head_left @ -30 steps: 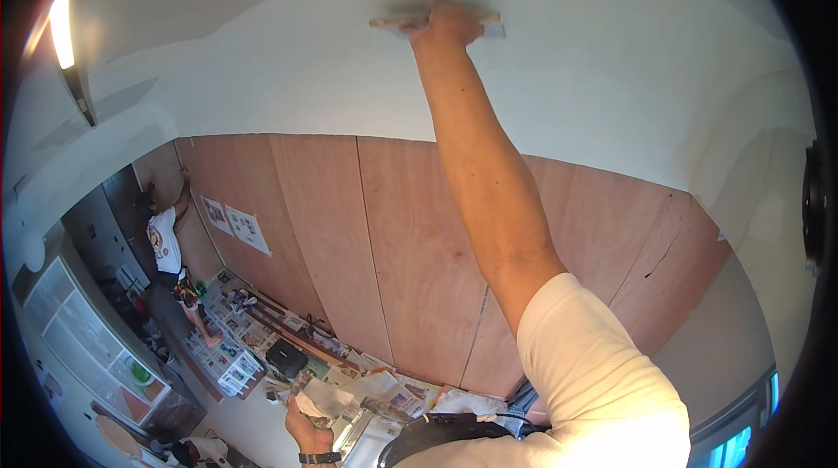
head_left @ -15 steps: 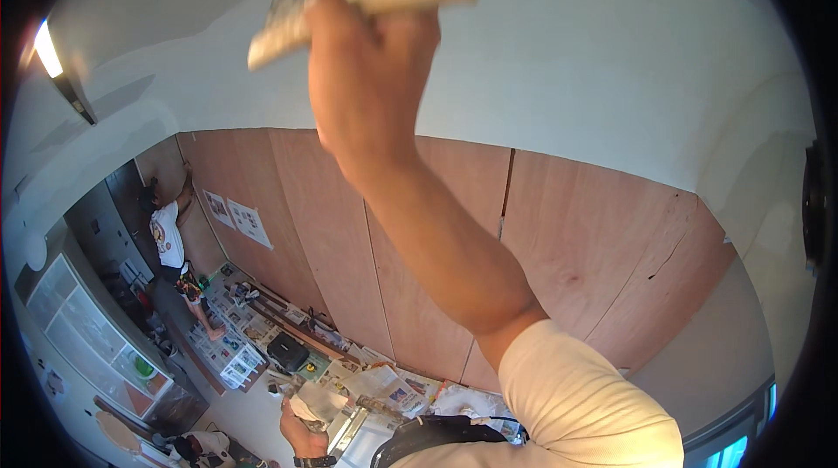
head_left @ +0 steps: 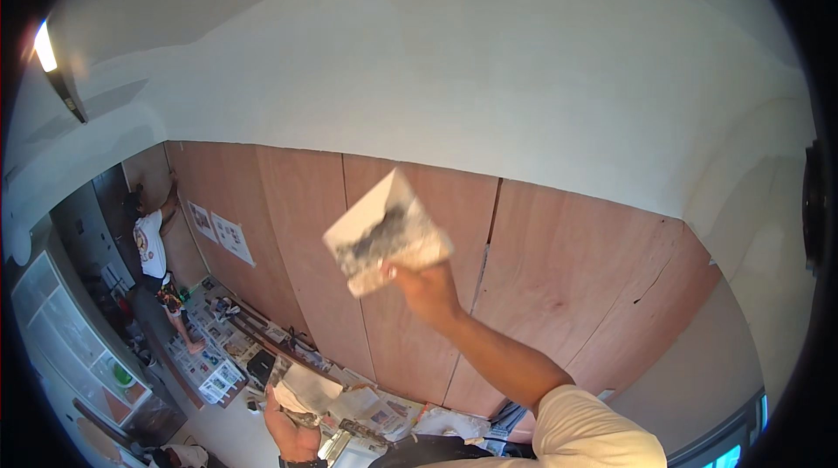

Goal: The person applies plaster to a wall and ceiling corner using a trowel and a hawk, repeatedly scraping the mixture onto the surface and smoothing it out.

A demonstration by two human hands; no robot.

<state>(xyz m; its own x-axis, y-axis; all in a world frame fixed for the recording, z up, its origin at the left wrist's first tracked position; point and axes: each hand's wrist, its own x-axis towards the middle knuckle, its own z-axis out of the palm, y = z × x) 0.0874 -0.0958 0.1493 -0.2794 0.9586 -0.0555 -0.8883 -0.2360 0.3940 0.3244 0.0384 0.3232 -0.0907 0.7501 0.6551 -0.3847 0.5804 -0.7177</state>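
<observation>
Raised in front of the wood panels, my right hand (head_left: 428,292) grips a wide putty knife (head_left: 358,257) by its near edge. Its broad blade is smeared with cream plaster and has a dark patch across the middle. Lower down, my left hand (head_left: 292,435) is wrapped around a flat, plaster-crusted board (head_left: 301,420). A thick lump of cream plaster (head_left: 312,391) sits on the board. The white upper wall (head_left: 489,92) meets the top of the reddish wood panels (head_left: 559,276), and the knife is apart from that white surface.
At the far left a person (head_left: 150,237) in a white shirt reaches toward the panels. Newspapers (head_left: 218,381) with tools on them cover part of the floor. A glass-fronted cabinet (head_left: 61,320) stands left, below a lit lamp (head_left: 45,47).
My right hand has come down from the upper wall with the putty knife, whose blade now faces me. My left hand has moved slightly left and up with the plaster-laden board.
</observation>
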